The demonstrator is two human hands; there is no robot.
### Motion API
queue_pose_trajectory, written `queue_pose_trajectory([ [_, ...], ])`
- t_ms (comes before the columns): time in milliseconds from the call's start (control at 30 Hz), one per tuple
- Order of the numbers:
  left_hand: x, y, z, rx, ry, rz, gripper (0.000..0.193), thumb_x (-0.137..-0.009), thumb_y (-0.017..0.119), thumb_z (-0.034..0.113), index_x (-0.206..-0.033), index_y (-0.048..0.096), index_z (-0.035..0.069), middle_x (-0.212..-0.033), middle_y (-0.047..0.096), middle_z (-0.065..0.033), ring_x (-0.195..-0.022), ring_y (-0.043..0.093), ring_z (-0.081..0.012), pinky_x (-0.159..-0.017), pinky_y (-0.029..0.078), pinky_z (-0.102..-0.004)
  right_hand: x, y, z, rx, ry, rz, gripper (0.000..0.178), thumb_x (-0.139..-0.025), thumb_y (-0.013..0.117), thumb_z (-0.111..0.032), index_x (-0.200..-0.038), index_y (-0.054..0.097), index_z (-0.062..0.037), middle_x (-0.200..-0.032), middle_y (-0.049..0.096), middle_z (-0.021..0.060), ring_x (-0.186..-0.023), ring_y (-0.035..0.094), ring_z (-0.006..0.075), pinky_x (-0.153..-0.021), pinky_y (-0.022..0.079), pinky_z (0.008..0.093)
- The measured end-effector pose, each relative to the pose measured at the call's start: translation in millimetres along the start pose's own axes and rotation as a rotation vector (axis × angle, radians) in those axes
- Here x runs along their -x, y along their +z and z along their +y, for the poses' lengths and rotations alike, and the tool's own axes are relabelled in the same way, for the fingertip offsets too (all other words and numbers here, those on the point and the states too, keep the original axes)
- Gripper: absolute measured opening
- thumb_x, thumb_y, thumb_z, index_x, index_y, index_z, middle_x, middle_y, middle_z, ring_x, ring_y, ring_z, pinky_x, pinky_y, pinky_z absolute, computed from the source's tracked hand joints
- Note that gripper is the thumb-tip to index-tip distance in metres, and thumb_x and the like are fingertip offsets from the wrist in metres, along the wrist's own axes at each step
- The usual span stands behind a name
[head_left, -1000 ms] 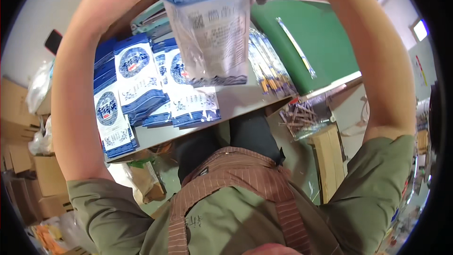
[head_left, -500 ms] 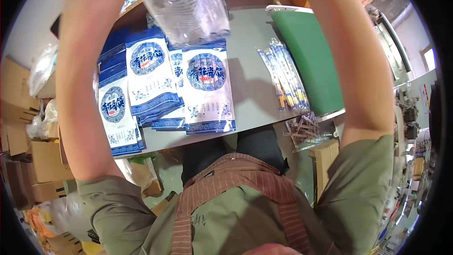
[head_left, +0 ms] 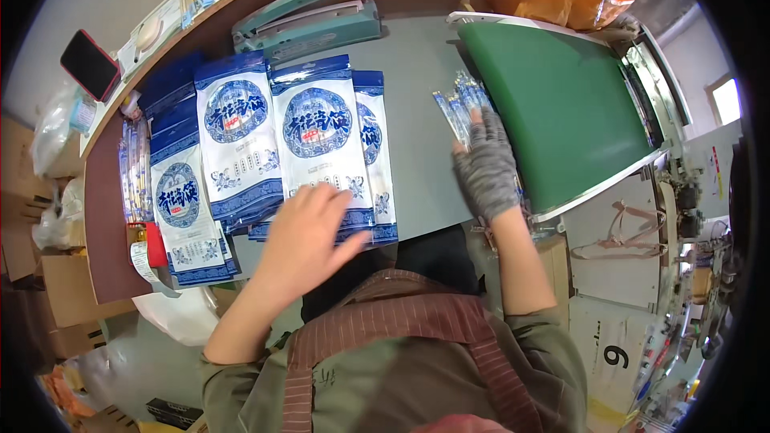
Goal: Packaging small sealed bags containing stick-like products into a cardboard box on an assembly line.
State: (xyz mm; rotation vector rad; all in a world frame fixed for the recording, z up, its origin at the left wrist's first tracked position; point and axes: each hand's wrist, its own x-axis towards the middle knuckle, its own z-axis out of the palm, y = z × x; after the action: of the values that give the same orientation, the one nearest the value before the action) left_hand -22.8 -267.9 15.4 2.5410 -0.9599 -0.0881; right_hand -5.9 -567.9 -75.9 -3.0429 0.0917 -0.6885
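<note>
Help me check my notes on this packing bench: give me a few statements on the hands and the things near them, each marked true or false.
1. The left hand rests on the blue-and-white pouches. True.
2. The right hand wears a grey glove. True.
3. The right hand lies on the phone. False: it touches the thin sachets beside the green conveyor belt.
4. The heat sealer stands on the belt. False: it sits behind the pouches.

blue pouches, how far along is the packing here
Done: nothing clearly finished shows; the green conveyor belt carries nothing. In hand: the left hand lies on the stack of blue-and-white pouches, and the gloved right hand is on the thin packets. Left: many flat pouches, and the heat sealer stands untouched.
</note>
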Motion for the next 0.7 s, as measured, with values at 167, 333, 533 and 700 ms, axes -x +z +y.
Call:
queue_pose_trajectory([
  [167, -44.6, 66.1, -6.5, 0.024, 0.241, 0.088, 0.051, -0.085, 0.064, 0.034, -0.119, 0.054, -0.002, -0.123, 0.054, -0.019, -0.115, 0.049, -0.0368, -0.097, 0.041, -0.043, -14.0, 40.2, 29.2, -0.2, 0.382, -0.176, 0.06, -0.093, 0.049, -0.032, -0.141, 0.033, 0.0008, -0.14, 0.04, 0.0244, -0.13, 0.039, 0.0374, -0.109, 0.031, 0.042],
  [333, -119.0, 86.4, 28.9, 0.866, -0.213, -0.122, 0.066, -0.089, 0.061, 0.04, -0.131, 0.044, -0.008, -0.131, 0.051, -0.0225, -0.113, 0.054, -0.0341, -0.098, 0.042, -0.0405, -22.0, 35.3, 29.8, -0.057, 0.274, -0.146, 0.042, -0.089, 0.056, -0.026, -0.124, 0.052, -0.0045, -0.121, 0.057, 0.0217, -0.106, 0.058, 0.036, -0.09, 0.047, 0.0435],
  [533, -131.0, 57.9, 18.2, 0.946, -0.274, 0.122, 0.061, -0.089, 0.062, 0.034, -0.137, 0.042, 0.001, -0.138, 0.048, -0.0152, -0.104, 0.059, -0.0207, -0.094, 0.044, -0.0322, -30.4, 10.4, 15.0, -0.354, 0.48, -0.134, 0.018, -0.083, 0.066, -0.024, -0.084, 0.06, -0.0067, -0.086, 0.066, 0.0129, -0.078, 0.064, 0.0294, -0.075, 0.051, 0.0382],
  [700, -65.7, -30.9, -56.6, 0.69, -0.328, 0.692, 0.043, -0.089, 0.061, 0.015, -0.131, 0.052, 0.007, -0.134, 0.051, -0.0107, -0.122, 0.049, -0.0192, -0.101, 0.039, -0.0309, -19.8, 18.0, 24.3, -0.607, 0.407, 0.207, 0.017, -0.078, 0.072, -0.011, -0.081, 0.057, -0.0033, -0.075, 0.065, 0.0101, -0.067, 0.061, 0.0195, -0.069, 0.049, 0.0342],
])
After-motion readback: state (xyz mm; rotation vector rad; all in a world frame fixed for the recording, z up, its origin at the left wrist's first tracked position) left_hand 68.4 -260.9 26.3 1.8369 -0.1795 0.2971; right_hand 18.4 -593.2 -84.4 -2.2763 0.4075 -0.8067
